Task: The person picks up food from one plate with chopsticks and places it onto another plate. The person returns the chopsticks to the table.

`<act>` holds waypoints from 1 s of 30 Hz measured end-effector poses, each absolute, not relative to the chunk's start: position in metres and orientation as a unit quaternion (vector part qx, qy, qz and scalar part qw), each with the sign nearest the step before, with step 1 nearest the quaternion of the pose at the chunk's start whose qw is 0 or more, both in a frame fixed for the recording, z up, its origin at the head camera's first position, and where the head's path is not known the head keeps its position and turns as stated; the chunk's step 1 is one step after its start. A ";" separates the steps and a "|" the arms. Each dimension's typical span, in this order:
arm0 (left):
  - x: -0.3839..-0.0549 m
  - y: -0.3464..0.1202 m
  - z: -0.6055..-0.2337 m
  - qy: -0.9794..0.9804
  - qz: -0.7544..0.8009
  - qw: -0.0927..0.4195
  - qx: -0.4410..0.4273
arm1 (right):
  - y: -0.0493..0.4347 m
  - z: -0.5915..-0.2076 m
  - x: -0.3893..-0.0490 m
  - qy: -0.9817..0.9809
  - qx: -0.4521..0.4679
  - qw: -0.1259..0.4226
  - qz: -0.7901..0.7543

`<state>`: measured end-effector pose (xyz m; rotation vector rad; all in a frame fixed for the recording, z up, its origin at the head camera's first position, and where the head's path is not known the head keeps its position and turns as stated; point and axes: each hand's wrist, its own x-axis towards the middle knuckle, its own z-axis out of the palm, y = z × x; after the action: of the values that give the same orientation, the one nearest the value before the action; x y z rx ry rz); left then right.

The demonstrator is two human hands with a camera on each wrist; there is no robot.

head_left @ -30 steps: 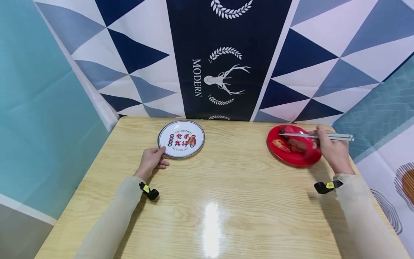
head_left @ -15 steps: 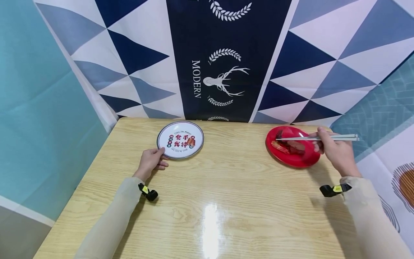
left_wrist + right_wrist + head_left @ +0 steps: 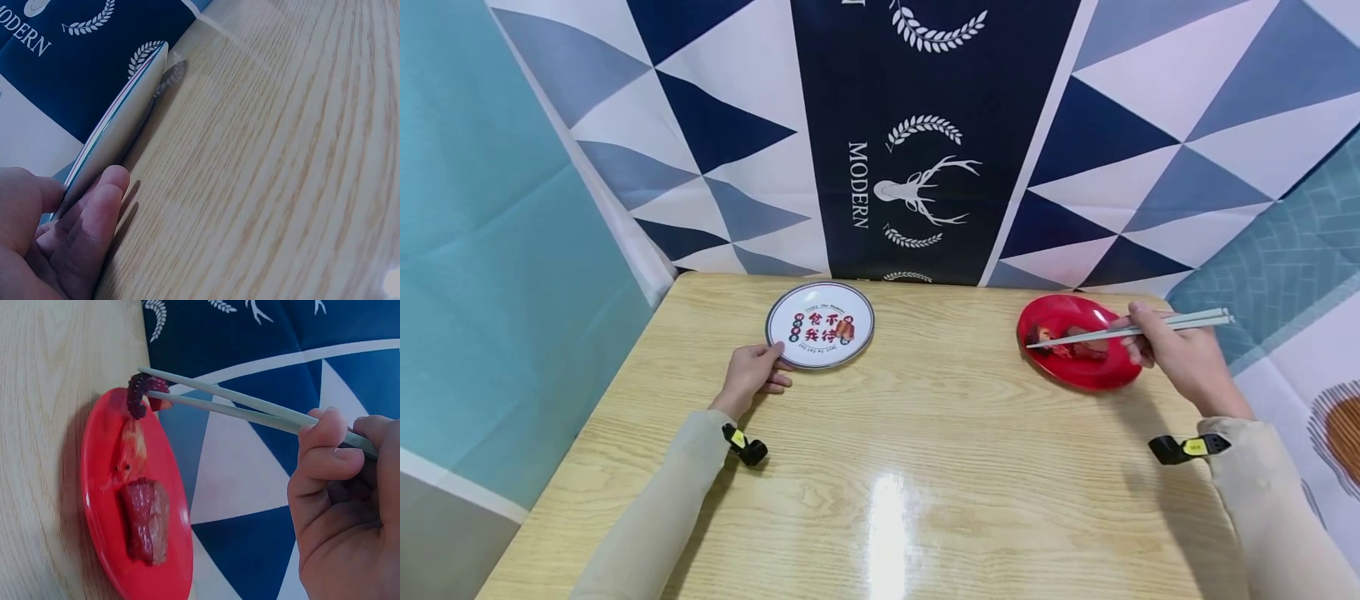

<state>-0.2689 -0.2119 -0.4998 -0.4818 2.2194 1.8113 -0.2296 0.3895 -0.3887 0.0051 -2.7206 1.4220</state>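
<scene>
My left hand (image 3: 751, 375) pinches the near-left rim of a white plate (image 3: 797, 302) with printed characters, thumb on top and fingers beneath. In the left wrist view the plate's edge (image 3: 119, 115) rises above the wood, with a shadow below. My right hand (image 3: 1176, 358) holds a pair of pale green chopsticks (image 3: 219, 392) over a red plate (image 3: 1122, 368). Their tips are at a dark red, knobbly, curled piece like an octopus tentacle (image 3: 135, 399), at the plate's end. A shrimp (image 3: 132, 453) and a brownish-red chunk of meat (image 3: 148, 519) lie on the red plate.
Both plates are near the back edge of a wooden table (image 3: 880, 417). A patterned cloth (image 3: 917, 100) hangs behind it, and teal cloth (image 3: 482, 250) covers the left side. A bright light reflection shows on the near tabletop.
The chopstick tips have moved left and toward me over the red plate, and the dark curled piece has shifted with them. My right wrist has swung slightly right; my left hand stays put.
</scene>
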 end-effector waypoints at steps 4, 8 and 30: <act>-0.268 -0.210 -0.498 0.758 0.621 0.115 -0.162 | 0.383 -0.387 -0.229 -0.876 0.011 0.034 0.481; -0.268 -0.209 -0.496 0.759 0.621 0.117 -0.158 | 0.375 -0.389 -0.229 -0.873 0.023 0.032 0.486; -0.265 -0.211 -0.495 0.745 0.633 0.130 -0.168 | 0.346 -0.393 -0.230 -0.834 0.053 0.035 0.548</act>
<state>-0.2654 -0.2114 -0.4949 -0.4869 2.1640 1.8377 -0.2296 0.3456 -0.3930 0.1624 -2.5630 1.6841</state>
